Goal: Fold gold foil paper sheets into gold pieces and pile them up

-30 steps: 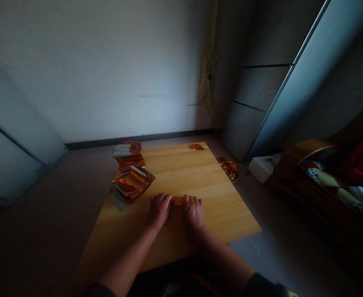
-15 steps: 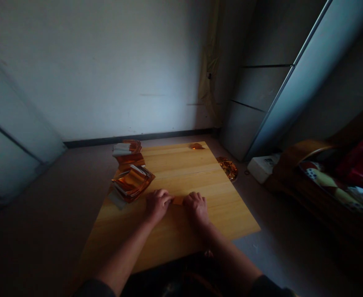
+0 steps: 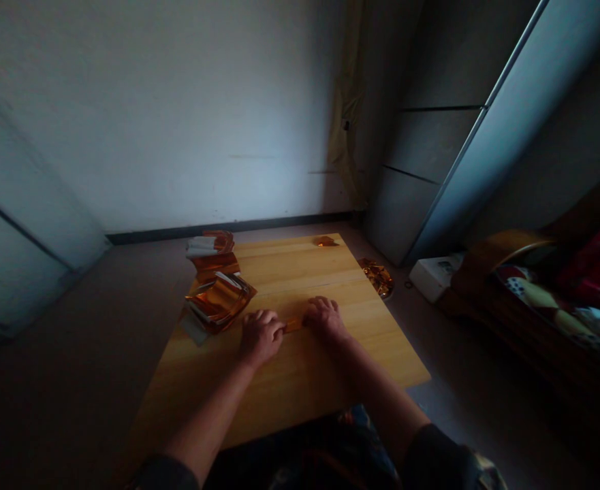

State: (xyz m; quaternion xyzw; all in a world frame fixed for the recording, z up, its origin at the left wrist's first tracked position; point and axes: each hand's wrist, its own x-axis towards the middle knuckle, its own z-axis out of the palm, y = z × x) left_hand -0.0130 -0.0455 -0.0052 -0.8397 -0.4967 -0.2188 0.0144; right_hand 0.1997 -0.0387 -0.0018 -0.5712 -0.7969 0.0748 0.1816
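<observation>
Strip [image 3: 293,326] of orange foil-like stuff is lying on the wooden table [image 3: 376,340], right between the two hands on my feed. Left hand [image 3: 261,336] looks curled closed on one end, fingertips pinched in. Right hand [image 3: 326,317] covers the other end, fingers bent, but I honestly can't tell if it's gripping or just pressing. I've also got a foil stack [image 3: 220,299] just beside the left hand.

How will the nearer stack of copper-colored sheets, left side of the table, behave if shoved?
Likely to shear apart: the stack has uneven, staggered edges. Probably floppy at the margins, since its sheets look thin and bowed. Possibly slippery too, judging by the glossy top.
</observation>
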